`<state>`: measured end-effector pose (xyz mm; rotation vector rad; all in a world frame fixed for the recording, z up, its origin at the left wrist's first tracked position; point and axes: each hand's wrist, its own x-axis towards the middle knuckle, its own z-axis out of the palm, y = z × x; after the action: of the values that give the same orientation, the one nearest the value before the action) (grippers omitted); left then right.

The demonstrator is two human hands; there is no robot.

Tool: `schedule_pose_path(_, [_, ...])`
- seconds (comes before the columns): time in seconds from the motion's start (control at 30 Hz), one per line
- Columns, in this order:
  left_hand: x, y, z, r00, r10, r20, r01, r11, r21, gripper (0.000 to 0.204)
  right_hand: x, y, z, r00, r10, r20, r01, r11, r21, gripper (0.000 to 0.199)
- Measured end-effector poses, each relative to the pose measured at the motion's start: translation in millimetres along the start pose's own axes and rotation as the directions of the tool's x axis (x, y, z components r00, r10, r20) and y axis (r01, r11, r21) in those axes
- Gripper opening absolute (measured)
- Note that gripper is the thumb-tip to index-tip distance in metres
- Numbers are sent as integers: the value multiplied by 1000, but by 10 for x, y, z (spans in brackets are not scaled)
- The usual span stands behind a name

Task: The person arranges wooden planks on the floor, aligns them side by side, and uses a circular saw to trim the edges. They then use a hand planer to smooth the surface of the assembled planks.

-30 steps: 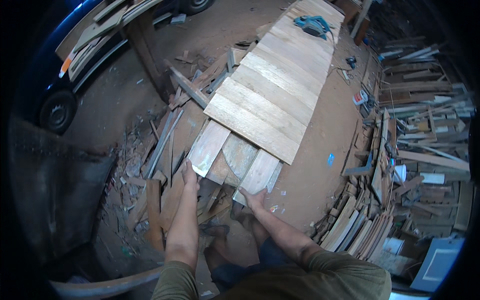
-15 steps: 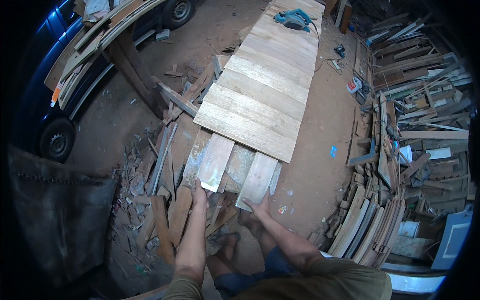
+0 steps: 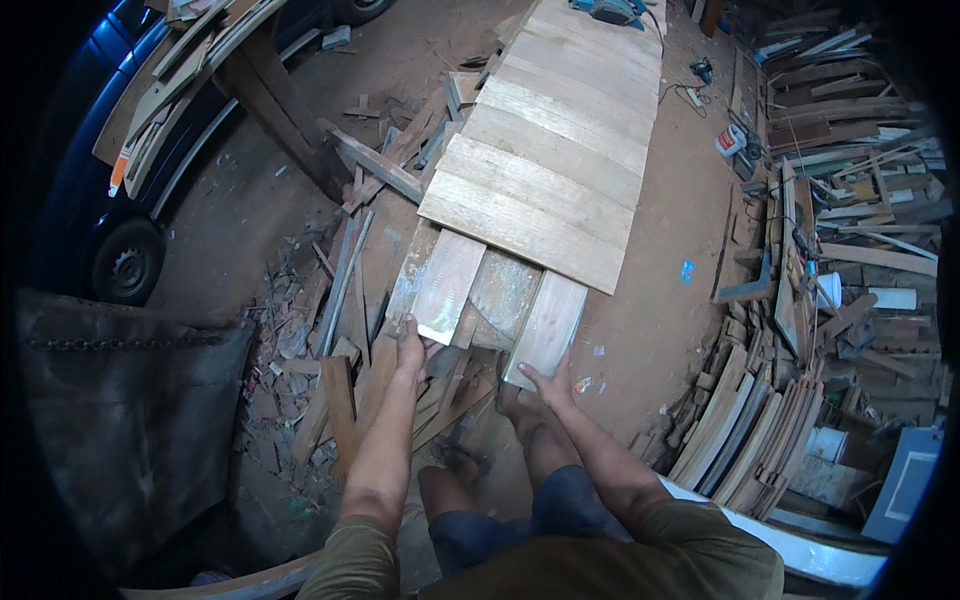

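Two planks gripped at their near ends, one per hand. Left hand (image 3: 411, 350): closed on the left plank (image 3: 449, 285), thumb at the near left corner, fingers curled below the pale end. Right hand (image 3: 552, 383): closed on the right plank (image 3: 550, 325), thumb on top of the near end, fingers along the right edge. Position of both planks: side by side, gap between, running lengthwise forward, far ends at the near edge of a jointed wooden panel (image 3: 540, 170); extent beneath that edge not possible to tell. Below and between the planks: a weathered, stained board (image 3: 505, 290) with a curved mark. Panel: pale boards laid crosswise, edge to edge. Resting on top, toward the far end: a teal electric planer (image 3: 612, 10), partly cut off by the upper rim of the view. Right of the panel, on the earthen floor (image 3: 650, 260): a power tool (image 3: 702, 70), a white tub (image 3: 730, 140) with a red label, and a blue wrapper (image 3: 687, 272). Farther right: stacked boards (image 3: 735, 440) and heaped timber (image 3: 850, 190). To the left: scattered offcuts (image 3: 290, 370), a dark sheet (image 3: 130, 400), and a blue vehicle (image 3: 75, 130).
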<state>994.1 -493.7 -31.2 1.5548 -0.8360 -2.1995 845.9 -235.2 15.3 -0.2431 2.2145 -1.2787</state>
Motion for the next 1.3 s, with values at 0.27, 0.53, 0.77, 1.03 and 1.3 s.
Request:
schedule_pose_path(0.27, [138,-5,-14,998,67,-17,-65,994,83,60,171,344,-63,999,-6,43,4,999,46,119])
schedule_pose_path(0.53, [500,162,-630,994,-95,46,68,905,420,66,97,386,11,993,27,118,-56,967,249,118])
schedule_pose_path(0.77, [190,507,-369,979,-117,-168,200,719,666,65,134,344,-117,998,-69,7,68,996,52,106])
schedule_pose_path(1.03, [1019,1501,350,670,734,108,-458,295,838,48,976,232,-1011,922,340,-185,-288,922,259,64])
schedule_pose_path(1.3, [1729,1772,1446,722,637,271,-377,35,925,73,2060,-385,-925,931,-108,-348,104,994,-32,63])
